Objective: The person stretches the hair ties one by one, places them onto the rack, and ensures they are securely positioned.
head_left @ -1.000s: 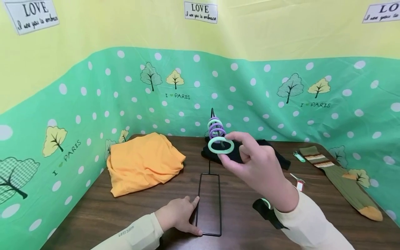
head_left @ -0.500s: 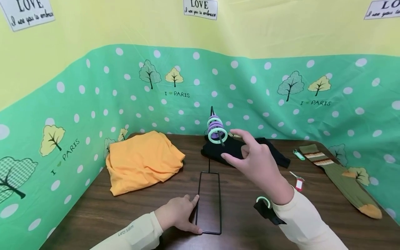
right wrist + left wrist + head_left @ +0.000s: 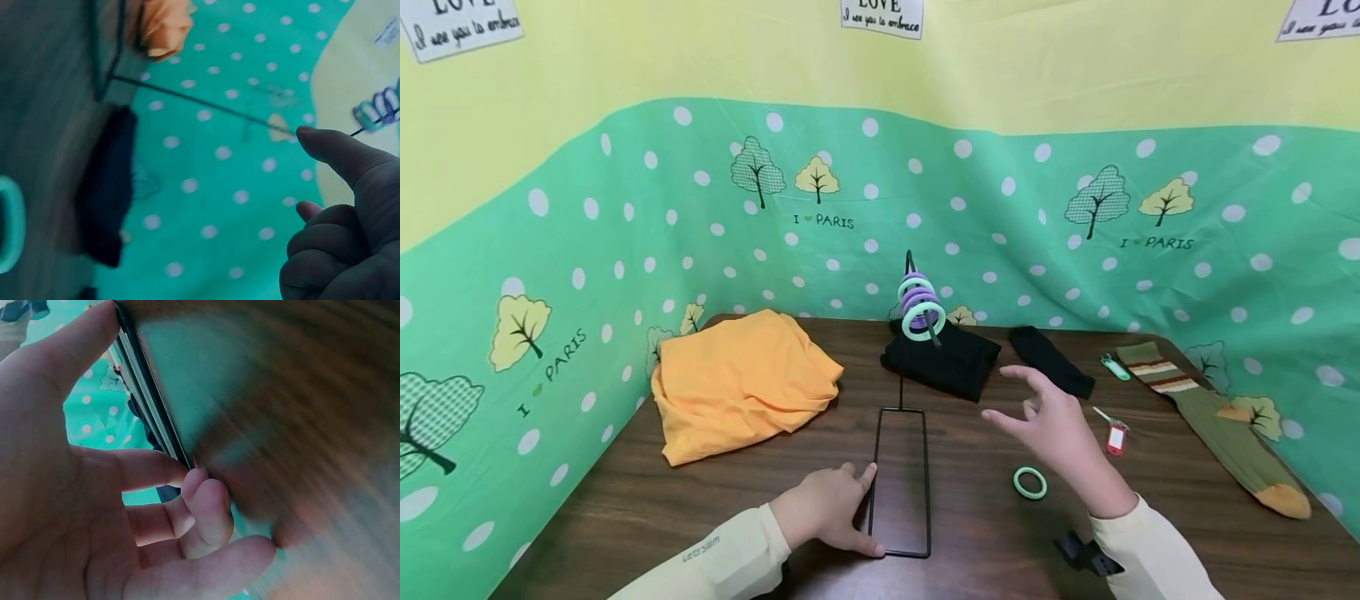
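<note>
A black wire stand has a rectangular base (image 3: 927, 483) on the table and a raised arm carrying several purple and mint-green rings (image 3: 917, 298). My left hand (image 3: 823, 510) rests at the base's left side, thumb at its near corner and forefinger on the side bar. In the left wrist view, thumb and fingertips touch that dark bar (image 3: 153, 394). My right hand (image 3: 1048, 421) is above the table, right of the stand, thumb and forefinger apart with nothing between them. A loose mint-green ring (image 3: 1030, 483) lies below it, also partly seen in the right wrist view, at its left edge.
An orange cloth (image 3: 745, 387) lies at the left. Behind the base are a folded black cloth (image 3: 947, 362) and a smaller black one (image 3: 1051, 362). At the right lie a green tag (image 3: 1116, 367), a red key tag (image 3: 1116, 437) and an olive striped sock (image 3: 1217, 429). A patterned curtain (image 3: 647, 217) surrounds the table.
My right hand has let go of a mint-green ring, now hanging frontmost on the stand's arm, and has moved back down to the right. My left hand has stayed at the base.
</note>
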### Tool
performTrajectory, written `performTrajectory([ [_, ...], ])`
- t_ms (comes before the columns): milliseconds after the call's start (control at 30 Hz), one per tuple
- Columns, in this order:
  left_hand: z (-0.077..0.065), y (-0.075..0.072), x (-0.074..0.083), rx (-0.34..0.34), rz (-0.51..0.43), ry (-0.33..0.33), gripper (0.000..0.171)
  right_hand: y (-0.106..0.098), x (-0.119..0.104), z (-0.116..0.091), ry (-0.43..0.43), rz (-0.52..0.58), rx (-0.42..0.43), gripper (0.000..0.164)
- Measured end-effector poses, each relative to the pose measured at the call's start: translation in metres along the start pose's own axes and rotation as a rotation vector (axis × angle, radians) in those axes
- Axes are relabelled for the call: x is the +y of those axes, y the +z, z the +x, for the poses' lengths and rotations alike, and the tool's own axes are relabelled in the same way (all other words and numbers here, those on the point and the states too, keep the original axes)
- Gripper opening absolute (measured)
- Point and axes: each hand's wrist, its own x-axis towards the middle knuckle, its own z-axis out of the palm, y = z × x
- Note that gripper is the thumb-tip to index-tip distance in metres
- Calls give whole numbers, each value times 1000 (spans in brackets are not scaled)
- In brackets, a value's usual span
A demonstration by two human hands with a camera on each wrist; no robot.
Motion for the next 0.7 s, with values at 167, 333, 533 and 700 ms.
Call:
performTrajectory([
  [167,0,-1,1,3,3,2,103,7,37,-3,97,15,-65,59],
  [333,0,0,1,17,10,6,104,12,73,-8,177,14,-167,62],
  [533,0,0,1,14,12,5,104,17,98,-18,232,24,-339,66],
  [700,1,0,1,10,10,6,104,16,105,-21,178,10,-424,62],
])
